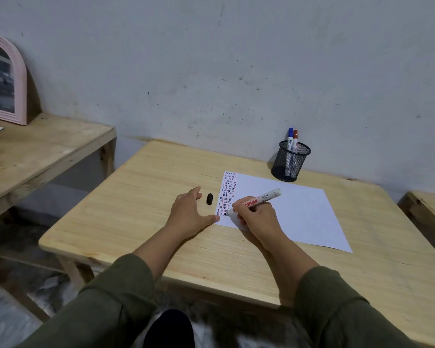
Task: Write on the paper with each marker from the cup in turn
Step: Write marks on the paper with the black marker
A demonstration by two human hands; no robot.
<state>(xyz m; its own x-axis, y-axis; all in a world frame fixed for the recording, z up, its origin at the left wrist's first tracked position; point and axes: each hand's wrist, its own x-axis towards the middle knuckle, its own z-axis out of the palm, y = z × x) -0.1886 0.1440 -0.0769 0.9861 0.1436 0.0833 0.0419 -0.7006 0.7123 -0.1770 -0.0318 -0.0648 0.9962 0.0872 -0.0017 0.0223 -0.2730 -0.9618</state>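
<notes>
A white sheet of paper [294, 209] lies on the wooden table [141, 212], with columns of short black, blue and red strokes [227, 192] along its left edge. My right hand [258, 217] grips a white marker [261, 197], its black tip touching the paper at the bottom of the strokes. The marker's black cap [209, 198] lies on the table just left of the paper. My left hand [190, 214] rests flat on the table, thumb at the paper's near left corner. A black mesh cup [290, 162] behind the paper holds a blue-capped marker [290, 139] and a red-capped marker [295, 140].
A second wooden table [43, 151] stands to the left with a pink arched mirror [5, 79] leaning on the wall. Another wooden surface [432, 209] shows at the right edge. The grey wall runs right behind the cup.
</notes>
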